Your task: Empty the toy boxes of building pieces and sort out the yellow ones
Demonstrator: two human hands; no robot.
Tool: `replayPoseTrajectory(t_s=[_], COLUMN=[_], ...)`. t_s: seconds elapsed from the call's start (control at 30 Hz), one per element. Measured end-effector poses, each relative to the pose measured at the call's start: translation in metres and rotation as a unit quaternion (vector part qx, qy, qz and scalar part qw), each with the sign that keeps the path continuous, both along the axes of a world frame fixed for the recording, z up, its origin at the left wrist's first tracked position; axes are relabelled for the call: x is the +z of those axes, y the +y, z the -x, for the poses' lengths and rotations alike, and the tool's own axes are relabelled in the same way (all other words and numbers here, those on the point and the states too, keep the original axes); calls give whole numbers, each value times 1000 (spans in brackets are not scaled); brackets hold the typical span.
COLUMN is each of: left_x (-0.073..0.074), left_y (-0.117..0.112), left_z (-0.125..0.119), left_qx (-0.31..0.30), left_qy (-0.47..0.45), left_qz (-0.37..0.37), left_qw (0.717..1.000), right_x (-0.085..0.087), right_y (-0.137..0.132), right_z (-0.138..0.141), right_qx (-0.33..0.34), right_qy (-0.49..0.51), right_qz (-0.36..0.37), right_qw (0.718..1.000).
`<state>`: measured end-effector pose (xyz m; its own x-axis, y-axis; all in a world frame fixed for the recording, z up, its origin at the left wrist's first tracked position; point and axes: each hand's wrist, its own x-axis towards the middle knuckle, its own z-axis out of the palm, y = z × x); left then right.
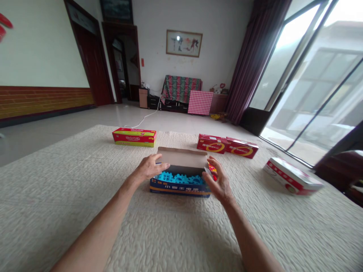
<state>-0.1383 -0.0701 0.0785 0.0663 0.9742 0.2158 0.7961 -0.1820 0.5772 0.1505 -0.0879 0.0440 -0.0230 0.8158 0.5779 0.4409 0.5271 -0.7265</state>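
A dark blue cardboard box [178, 191] stands in front of me with its lid flap [181, 156] raised at the back. Inside lie several light-blue plastic building pieces [181, 178] with notched edges. My left hand [149, 167] is at the box's left end, thumb and fingers apart, with nothing in it. At the right end is my right hand [220, 180], its fingers also apart and its thumb by a small side flap [208, 172]. A red and yellow thing [212, 170] shows partly behind that hand; I cannot make out what it is.
On the quilted cream cover [159, 234] stand a red and yellow-green box [134, 137] at the far left and two red boxes [212, 144] [242, 147] at the far right. A white and red box [292, 176] lies nearer on the right, by the glass door [317, 87].
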Motion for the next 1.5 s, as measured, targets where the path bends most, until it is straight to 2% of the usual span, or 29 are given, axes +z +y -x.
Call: replayPoseTrajectory(t_s=[0.1,0.23,0.37,0.5,0.6,0.7,0.87,1.03,1.17,1.23,1.37,1.5], left_x=[4,10,21,26,21,19,26,26,23,21,19,17], left_y=[-7,-10,-10,-11,-12,-14,-16,-17,-18,-18,-15,-12], left_z=[-3,-4,5,26,38,39,24,15,16,16,16,18], left_qx=[-36,-12,21,48,48,47,-8,23,-53,-64,-47,-22], left_qy=[45,66,73,109,158,183,145,115,118,119,104,88], left_qz=[0,7,16,-3,-37,-55,26,17,47,76,132,127], left_qw=[998,998,997,993,986,980,989,993,990,988,985,988], right_x=[1,-6,-16,-13,-6,-1,9,17,23,28,38,46], right_y=[2,8,13,12,11,10,5,1,0,1,3,3], right_z=[-5,-17,-27,-31,-31,-29,-23,-20,-17,-15,-10,-6], right_qx=[-47,-126,-171,-203,-183,-150,-115,-92,-71,-65,-50,-58], right_qy=[66,89,-2,-117,-187,-185,-167,-212,-266,-292,-305,-292], right_qz=[-18,-50,-76,-83,-60,-25,34,67,118,144,140,118], right_qw=[997,987,982,969,963,971,979,971,954,943,941,947])
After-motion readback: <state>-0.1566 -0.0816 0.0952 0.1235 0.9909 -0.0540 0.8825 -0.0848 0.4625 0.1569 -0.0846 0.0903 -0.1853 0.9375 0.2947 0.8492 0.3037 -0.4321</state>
